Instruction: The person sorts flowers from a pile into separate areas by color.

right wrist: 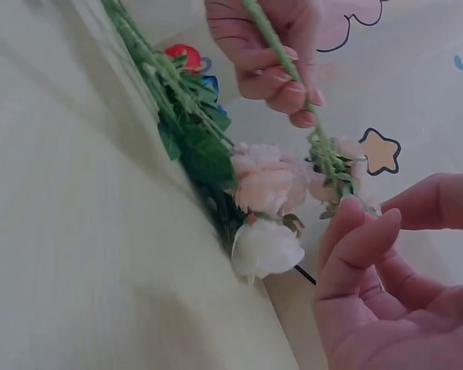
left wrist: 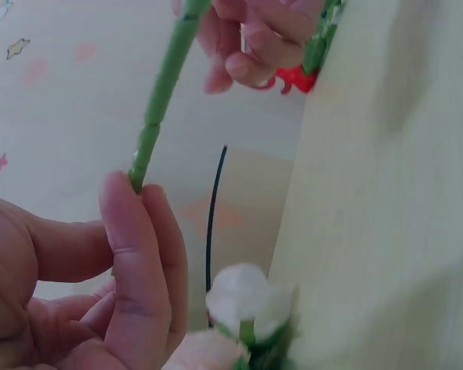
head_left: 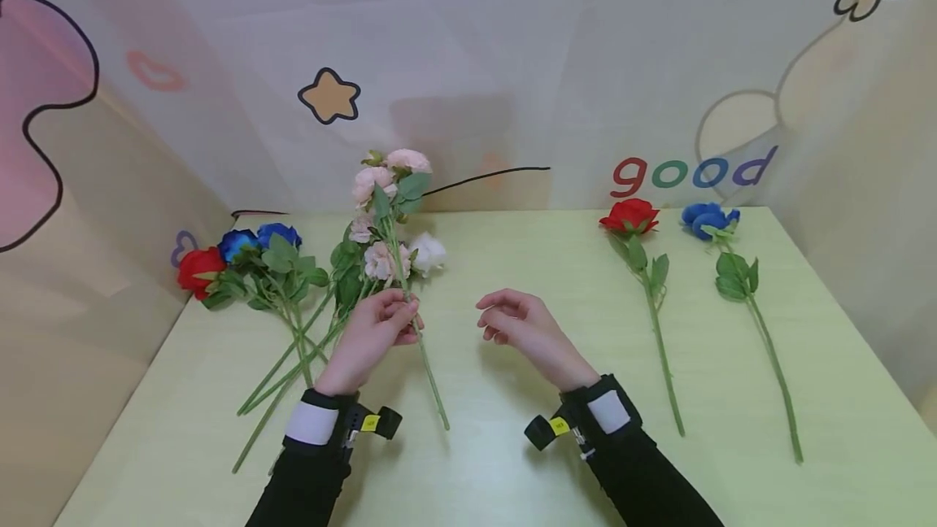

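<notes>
My left hand (head_left: 372, 336) pinches the green stem of a pink artificial flower (head_left: 375, 184) between thumb and fingers. Its blossoms and leaves stand upright above the hand, and the stem's lower end (head_left: 437, 401) slants down to the right. In the left wrist view the stem (left wrist: 166, 81) passes up from the fingertips. My right hand (head_left: 530, 332) hovers to the right of the stem, apart from it, with loosely bent fingers and nothing in them. Behind the left hand lie other pale pink flowers (head_left: 381, 261) and a white flower (head_left: 428, 254).
At the left lie a red rose (head_left: 199, 271) and blue roses (head_left: 278, 234), their stems crossing. On the right a red rose (head_left: 631, 216) and a blue flower (head_left: 710, 219) lie apart on the pale table (head_left: 556, 470). A printed cloth (head_left: 476, 39) hangs behind.
</notes>
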Demonstrator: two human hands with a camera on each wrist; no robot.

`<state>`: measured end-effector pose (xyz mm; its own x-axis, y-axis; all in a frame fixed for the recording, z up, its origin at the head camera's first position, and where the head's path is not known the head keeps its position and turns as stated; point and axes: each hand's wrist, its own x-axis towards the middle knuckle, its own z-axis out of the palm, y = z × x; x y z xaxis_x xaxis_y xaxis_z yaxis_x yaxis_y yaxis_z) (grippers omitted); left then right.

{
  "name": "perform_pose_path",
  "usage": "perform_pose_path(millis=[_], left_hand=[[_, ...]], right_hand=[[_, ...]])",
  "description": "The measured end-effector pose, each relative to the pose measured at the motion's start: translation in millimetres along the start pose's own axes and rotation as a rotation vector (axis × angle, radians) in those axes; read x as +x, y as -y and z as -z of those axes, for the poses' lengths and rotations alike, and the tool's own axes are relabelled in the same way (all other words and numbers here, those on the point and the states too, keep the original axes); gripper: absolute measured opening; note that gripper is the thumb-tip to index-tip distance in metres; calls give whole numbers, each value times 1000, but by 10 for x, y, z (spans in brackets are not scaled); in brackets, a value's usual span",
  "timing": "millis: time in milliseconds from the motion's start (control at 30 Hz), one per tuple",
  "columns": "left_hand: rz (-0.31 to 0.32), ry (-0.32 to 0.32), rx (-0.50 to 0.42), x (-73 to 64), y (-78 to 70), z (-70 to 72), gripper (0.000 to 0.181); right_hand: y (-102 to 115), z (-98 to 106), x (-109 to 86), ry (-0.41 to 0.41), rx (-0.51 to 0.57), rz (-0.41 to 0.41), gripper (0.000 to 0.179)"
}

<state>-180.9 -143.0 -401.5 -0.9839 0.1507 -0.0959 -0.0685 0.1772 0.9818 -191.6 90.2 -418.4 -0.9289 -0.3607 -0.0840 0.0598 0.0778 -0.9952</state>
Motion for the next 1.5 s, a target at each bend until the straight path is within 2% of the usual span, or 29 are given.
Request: perform_pose_path(millis=[267,400,533,733,900,967,1033,1200,1267,1333,1500], left_hand=[[-27,40,-65,115,-106,-343,15],[-47,65,-73,161,-164,-478,16],[-52,93,-63,184,-149,-560,19],[-60,112,-45,202,-73,-608,17],[-81,153,-20,207,-46,-658,23],[-81,170,-10,204,-51,-679,21],[-86,181,-4,164,-120,-692,19],[-95,195,3,173,-112,-704,18],[-94,196,3,214,-43,-704,20],[-99,195,9,211,-46,-699,22],[-104,146,29,229,-50,-672,26]], right_hand=[[-151,139,-153,138,-113,6,30],[-197,185,-199,182,-105,-6,31],[-194,219,-242,215,-50,-37,35],[-160,214,-284,302,54,-78,39],[-170,187,-303,415,76,-72,41],[-179,173,-308,451,82,-59,39],[-185,162,-312,474,93,-45,37],[-195,154,-315,485,112,-39,33],[-193,156,-314,481,106,-48,33],[-188,159,-314,474,93,-59,33],[-187,160,-311,489,76,-72,31]])
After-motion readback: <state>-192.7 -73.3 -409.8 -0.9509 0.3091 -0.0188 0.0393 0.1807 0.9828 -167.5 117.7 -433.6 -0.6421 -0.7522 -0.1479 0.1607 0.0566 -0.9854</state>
